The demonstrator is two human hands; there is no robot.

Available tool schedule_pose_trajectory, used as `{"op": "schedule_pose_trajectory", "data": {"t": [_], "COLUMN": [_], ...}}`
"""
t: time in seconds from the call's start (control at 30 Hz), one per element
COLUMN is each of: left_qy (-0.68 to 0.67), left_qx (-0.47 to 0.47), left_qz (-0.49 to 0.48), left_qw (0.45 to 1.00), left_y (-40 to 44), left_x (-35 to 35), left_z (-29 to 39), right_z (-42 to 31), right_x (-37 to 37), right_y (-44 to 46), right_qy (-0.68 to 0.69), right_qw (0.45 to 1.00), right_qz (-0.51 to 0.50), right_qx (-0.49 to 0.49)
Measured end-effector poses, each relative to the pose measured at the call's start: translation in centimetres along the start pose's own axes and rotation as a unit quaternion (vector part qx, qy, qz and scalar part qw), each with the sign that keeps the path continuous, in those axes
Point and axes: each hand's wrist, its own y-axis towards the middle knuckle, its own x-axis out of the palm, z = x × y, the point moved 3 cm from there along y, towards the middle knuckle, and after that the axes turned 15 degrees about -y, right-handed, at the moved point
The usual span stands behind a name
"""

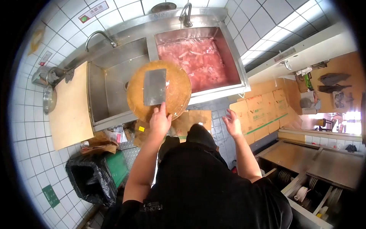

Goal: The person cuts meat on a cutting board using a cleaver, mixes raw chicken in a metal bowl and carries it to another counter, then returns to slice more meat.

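A cleaver (155, 87) with a broad grey blade is over a round wooden chopping board (178, 89), its blade seen flat from above. My left hand (160, 121) is closed at the lower end of the cleaver, one finger reaching along the blade's corner; the handle is mostly hidden by the hand. The board spans the divider and front rim between two sink basins. My right hand (232, 124) is held out in the air to the right, fingers apart and nothing in it. In the right basin (232, 61), pale pieces of what looks like meat lie in reddish water (202, 70).
Left of the board is the other steel basin (114, 82), with a wooden panel (70, 110) beside it. Taps (186, 17) stand behind. A black-lined bin (89, 177) is at lower left, flattened cardboard (263, 112) at right, and an open steel cabinet with dishes (303, 192) at lower right.
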Motion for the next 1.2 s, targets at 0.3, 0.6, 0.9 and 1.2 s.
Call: {"op": "schedule_pose_trajectory", "data": {"t": [0.3,0.6,0.9,1.2], "left_qy": [-0.142,0.042,0.074,-0.014], "left_qx": [0.009,0.019,0.003,-0.040], "left_qz": [-0.004,-0.134,-0.100,0.020], "left_qw": [0.990,0.990,0.992,0.999], "left_y": [1.0,-12.4,9.0,3.4], "left_x": [-4.5,-9.6,-2.9,-2.3], "left_z": [-2.1,-2.5,8.3,6.4], "right_z": [-7.5,-1.8,-3.2,0.7], "right_x": [-0.1,0.5,2.1,19.9], "right_y": [11.0,19.4,26.1,32.1], "right_qy": [-0.017,-0.002,-0.061,-0.228], "right_qw": [0.998,0.999,0.992,0.913], "right_qz": [0.004,-0.027,-0.042,-0.318], "right_qx": [-0.061,-0.043,-0.103,-0.116]}}
